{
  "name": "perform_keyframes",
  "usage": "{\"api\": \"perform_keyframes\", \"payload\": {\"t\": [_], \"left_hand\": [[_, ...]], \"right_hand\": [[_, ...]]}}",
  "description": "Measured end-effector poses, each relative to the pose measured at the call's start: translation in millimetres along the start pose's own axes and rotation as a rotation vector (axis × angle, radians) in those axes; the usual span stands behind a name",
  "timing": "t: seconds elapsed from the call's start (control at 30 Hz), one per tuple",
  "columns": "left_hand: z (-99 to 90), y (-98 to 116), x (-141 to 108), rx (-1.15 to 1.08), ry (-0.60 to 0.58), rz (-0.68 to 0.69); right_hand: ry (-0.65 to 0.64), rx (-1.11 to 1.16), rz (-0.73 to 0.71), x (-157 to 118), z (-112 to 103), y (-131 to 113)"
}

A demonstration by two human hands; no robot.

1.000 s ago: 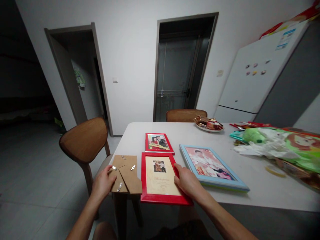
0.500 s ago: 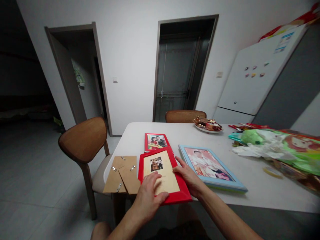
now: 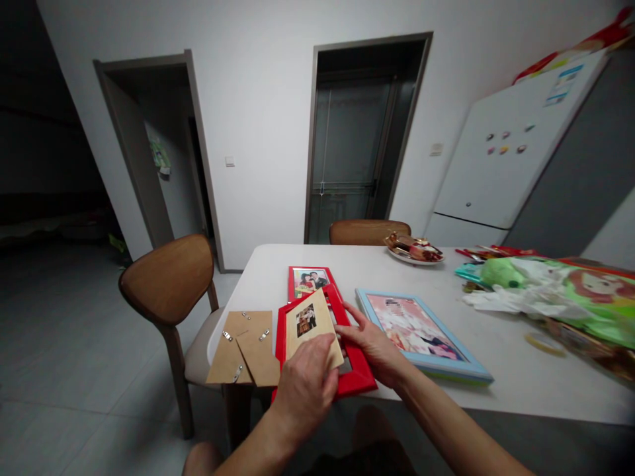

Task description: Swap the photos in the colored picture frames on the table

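My left hand point(image 3: 308, 377) is closed on the lower edge of a cream photo mat point(image 3: 317, 318) with a small photo on it. The mat is tilted, partly lifted out of a red picture frame point(image 3: 360, 380), whose opening shows along the right. At that frame's right side, my right hand point(image 3: 364, 344) grips the rim, fingertips close to the mat. A brown backing board point(image 3: 248, 344) with metal clips lies to the left. Behind, another red-framed photo point(image 3: 310, 281) is partly covered. To the right lies a light-blue framed picture point(image 3: 421, 330).
The white table point(image 3: 278, 254) also bears a plate of wrapped items point(image 3: 414, 250), a tape roll point(image 3: 544, 344) and a heap of green and white packaging point(image 3: 540, 284). Wooden chairs stand at the left point(image 3: 171, 284) and far side point(image 3: 370, 231).
The mat was lying flat in the red frame; now it is tilted up and turned, exposing the frame's opening. My left hand has gone from resting spread on it to gripping its lower edge.
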State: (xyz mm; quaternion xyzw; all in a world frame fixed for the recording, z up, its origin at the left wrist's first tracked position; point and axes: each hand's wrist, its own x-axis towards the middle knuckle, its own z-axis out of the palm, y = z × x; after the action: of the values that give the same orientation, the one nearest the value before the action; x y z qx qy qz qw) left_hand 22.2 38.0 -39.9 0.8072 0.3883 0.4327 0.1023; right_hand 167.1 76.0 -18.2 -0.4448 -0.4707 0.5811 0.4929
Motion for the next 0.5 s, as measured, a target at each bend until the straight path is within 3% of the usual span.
{"api": "perform_keyframes", "payload": {"t": [0.1, 0.2, 0.3, 0.37, 0.5], "left_hand": [[-14.5, -7.8, -2.4, 0.014, 0.148, -0.065], [-36.2, -24.3, -9.1, -0.027, 0.344, -0.314], [-54.3, -47.4, -23.4, -0.105, 0.453, -0.527], [-60.3, -62.4, -36.0, -0.123, 0.458, -0.605], [-61.1, -79.3, -57.5, 0.003, 0.348, -0.654]], "right_hand": [[0.052, -0.249, 0.0, 5.2, -6.4, 4.8], [0.121, -0.662, -0.035, 13.2, -18.4, 17.4], [0.183, -1.059, -0.155, 20.2, -28.2, 33.0], [0.18, -1.216, -0.199, 22.2, -30.2, 40.7], [0.143, -1.402, -0.201, 21.7, -27.1, 47.5]]}}
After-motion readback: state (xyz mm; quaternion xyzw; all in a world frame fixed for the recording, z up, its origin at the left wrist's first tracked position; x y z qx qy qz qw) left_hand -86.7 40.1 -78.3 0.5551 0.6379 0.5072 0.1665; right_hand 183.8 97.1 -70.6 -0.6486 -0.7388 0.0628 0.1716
